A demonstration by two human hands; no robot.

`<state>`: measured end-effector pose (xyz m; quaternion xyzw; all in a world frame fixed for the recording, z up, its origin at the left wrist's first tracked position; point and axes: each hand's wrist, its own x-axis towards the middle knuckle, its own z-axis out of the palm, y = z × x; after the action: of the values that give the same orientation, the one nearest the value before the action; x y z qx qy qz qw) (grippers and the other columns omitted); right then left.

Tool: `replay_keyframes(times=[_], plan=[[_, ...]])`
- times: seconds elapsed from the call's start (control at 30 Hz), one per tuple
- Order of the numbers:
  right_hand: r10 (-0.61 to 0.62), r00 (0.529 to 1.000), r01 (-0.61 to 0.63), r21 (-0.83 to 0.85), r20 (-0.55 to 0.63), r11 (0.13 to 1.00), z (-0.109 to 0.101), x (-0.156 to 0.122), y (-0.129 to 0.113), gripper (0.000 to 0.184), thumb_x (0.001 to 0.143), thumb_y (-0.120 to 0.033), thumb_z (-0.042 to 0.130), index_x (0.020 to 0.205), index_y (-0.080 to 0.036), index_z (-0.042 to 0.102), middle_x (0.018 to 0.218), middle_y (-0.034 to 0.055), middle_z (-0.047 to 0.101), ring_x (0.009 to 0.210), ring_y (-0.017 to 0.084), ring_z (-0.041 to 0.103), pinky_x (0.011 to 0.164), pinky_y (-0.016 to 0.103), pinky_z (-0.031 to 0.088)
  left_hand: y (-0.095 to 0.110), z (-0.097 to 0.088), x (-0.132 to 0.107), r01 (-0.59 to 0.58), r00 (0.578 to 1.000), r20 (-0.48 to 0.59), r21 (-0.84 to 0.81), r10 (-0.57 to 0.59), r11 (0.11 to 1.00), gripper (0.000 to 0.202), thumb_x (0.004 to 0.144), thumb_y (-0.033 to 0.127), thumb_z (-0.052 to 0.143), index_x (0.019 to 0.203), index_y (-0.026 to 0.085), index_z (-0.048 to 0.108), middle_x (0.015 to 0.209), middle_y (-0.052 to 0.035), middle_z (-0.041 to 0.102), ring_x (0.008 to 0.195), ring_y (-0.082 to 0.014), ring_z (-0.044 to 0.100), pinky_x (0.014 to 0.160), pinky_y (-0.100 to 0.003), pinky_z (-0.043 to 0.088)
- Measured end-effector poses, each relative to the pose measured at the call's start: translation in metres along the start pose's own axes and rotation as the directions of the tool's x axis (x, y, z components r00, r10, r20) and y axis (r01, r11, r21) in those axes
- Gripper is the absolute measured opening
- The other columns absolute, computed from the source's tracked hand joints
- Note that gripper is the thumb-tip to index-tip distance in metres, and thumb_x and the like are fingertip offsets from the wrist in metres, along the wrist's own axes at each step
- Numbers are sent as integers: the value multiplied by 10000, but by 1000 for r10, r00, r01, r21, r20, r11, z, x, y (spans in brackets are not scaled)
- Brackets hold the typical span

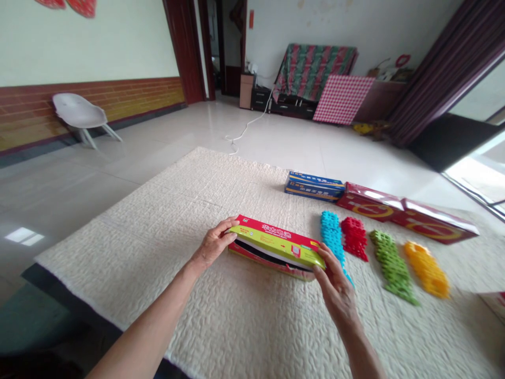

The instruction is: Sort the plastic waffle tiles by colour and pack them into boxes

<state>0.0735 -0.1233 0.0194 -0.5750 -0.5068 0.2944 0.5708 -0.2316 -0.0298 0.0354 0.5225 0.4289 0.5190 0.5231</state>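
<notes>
A long red and yellow-green cardboard box (276, 243) lies on a cream quilted cover (165, 210), its lid flap partly raised over a dark opening. My left hand (213, 243) grips the box's left end, thumb on top. At the right end, my right hand (335, 284) pinches the lid's corner. Just right of the box lie a blue stack of plastic pieces (332, 236), a red stack (354, 237), a green stack (391, 264) and an orange stack (426, 268).
A blue box (313, 186) and two long red boxes (406, 211) lie farther back on the cover. On the tiled floor are a white chair (81, 113) at the left, a white cable (246, 126), and cloth-draped furniture (315, 68) by the far wall.
</notes>
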Motion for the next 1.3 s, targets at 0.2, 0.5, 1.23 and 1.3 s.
replay_keyframes(times=[0.2,0.5,1.23,1.3], plan=[[-11,1000,11,10,-13,1000,0,-1,-1,376,796,-403,646,1137,-247,617,1466,102,435,1338,278,413,1000,433,448,-1,-5,-1,-74,997,33,133,70,988,272,678,277,682,933,198,731,1344,-103,568,1301,-270,469,1119,-416,319],[28,945,-71,-122,-325,990,40,-13,3,307,836,-463,503,999,-210,565,1349,122,528,1229,282,495,1026,473,370,-22,30,-6,-50,964,-248,174,93,983,149,737,321,609,822,211,662,1286,-76,599,1226,-252,519,1058,-346,366],[-120,924,80,-126,-362,989,92,71,53,386,886,-534,426,1064,-228,578,1293,101,552,1252,303,471,1044,466,359,-68,42,94,-58,812,-566,161,140,985,363,835,432,529,1126,231,611,1071,-86,691,974,-234,645,817,-304,511],[-121,932,81,-129,-343,988,97,85,55,408,880,-556,423,1062,-226,578,1281,104,559,1250,309,477,1049,478,364,-74,43,108,-63,769,-619,178,162,982,400,852,484,504,1141,224,600,1104,-103,677,998,-241,639,823,-306,510]])
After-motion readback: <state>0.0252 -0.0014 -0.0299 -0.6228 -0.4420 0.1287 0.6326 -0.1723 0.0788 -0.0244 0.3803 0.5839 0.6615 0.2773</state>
